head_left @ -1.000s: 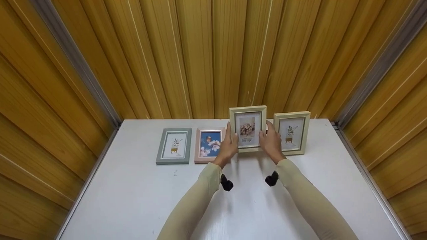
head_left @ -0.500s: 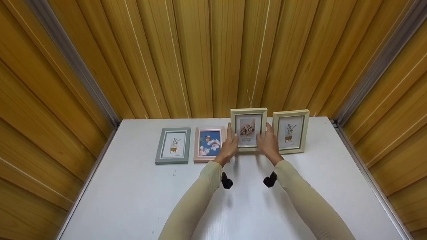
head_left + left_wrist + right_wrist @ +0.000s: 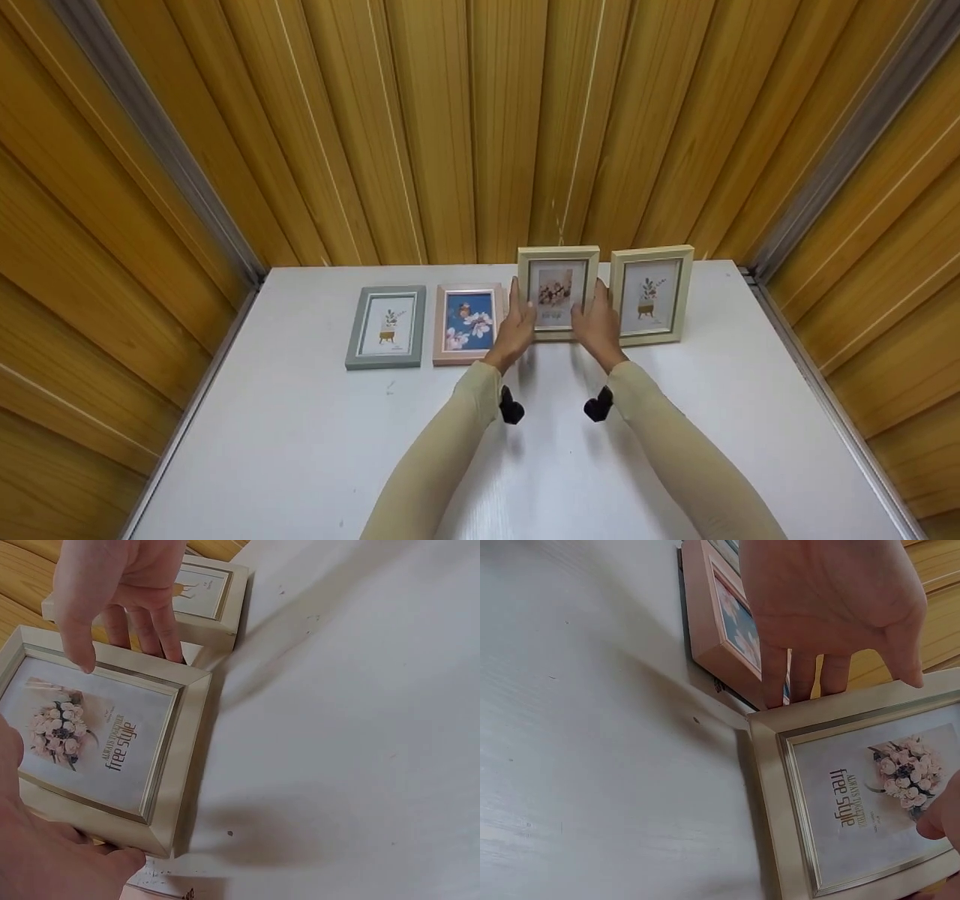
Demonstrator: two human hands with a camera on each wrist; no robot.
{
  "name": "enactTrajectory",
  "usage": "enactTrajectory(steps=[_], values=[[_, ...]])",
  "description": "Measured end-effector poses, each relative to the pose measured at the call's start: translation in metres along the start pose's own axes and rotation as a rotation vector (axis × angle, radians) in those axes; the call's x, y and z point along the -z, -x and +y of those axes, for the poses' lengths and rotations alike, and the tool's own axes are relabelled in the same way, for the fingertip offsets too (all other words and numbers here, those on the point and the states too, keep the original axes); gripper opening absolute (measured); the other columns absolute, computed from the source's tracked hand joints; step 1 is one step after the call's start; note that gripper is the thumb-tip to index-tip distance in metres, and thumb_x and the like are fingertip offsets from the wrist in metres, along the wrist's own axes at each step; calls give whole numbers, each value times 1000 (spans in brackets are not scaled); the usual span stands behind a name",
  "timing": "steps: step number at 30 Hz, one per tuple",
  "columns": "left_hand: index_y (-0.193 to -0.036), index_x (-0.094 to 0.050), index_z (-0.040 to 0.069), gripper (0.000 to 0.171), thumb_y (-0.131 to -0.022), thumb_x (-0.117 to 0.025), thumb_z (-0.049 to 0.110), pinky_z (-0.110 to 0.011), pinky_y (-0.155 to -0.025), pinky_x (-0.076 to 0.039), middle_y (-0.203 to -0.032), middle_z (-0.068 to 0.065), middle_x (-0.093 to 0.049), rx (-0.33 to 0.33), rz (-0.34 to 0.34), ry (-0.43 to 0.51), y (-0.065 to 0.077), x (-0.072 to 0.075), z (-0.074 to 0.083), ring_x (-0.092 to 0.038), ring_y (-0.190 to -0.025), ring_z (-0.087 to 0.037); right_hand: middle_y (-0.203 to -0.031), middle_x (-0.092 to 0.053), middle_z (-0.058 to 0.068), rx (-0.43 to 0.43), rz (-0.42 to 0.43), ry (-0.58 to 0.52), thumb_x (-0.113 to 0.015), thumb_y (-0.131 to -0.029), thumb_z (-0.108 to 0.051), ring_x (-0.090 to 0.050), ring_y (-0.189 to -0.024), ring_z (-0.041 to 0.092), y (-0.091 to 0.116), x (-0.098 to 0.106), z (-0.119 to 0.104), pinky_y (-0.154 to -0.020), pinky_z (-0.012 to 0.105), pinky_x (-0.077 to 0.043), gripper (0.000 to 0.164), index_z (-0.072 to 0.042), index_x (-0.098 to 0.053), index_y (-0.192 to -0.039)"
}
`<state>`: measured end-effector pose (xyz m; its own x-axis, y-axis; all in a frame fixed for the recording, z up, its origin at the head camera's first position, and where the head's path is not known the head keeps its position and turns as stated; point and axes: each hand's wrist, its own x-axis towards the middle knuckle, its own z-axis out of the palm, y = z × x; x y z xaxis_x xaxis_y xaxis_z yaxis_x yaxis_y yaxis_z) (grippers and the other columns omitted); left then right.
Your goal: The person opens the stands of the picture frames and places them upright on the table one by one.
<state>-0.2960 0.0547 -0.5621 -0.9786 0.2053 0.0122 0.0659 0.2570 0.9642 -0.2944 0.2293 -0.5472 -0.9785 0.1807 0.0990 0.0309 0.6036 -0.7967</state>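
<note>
A cream picture frame (image 3: 557,253) with a rose bouquet print stands upright near the back of the white table. My left hand (image 3: 514,330) grips its left side, and my right hand (image 3: 598,324) grips its right side. In the left wrist view, the frame (image 3: 112,739) reads "free style", and its lower edge appears to meet the tabletop. My left thumb tip shows near its face in the right wrist view. Close by on the right, a second cream picture frame (image 3: 651,298) with a potted plant print also stands upright.
Left of the hands are a pink picture frame (image 3: 444,326) with a blossom print and a green picture frame (image 3: 356,330) with a plant print. The white table (image 3: 285,442) meets wood-patterned panels (image 3: 435,135) at the back and sides.
The bouquet frame has come down slightly and shifted a little right, closer to the plant frame. My right hand has moved slightly left along with its forearm. Both hands keep their grip.
</note>
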Motion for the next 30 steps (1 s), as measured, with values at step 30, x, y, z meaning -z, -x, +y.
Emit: enactTrajectory(steps=[30], values=[[-165,10,30,72,-111,-37,39,-51,-125,-15,-173,-6,-2,58,5,-68,0,-9,-4,-17,-156,-33,-162,-22,32,93,-23,-46,-53,-102,-8,-34,-143,51,8,-1,11,-116,59,-31,75,5,-8,-160]])
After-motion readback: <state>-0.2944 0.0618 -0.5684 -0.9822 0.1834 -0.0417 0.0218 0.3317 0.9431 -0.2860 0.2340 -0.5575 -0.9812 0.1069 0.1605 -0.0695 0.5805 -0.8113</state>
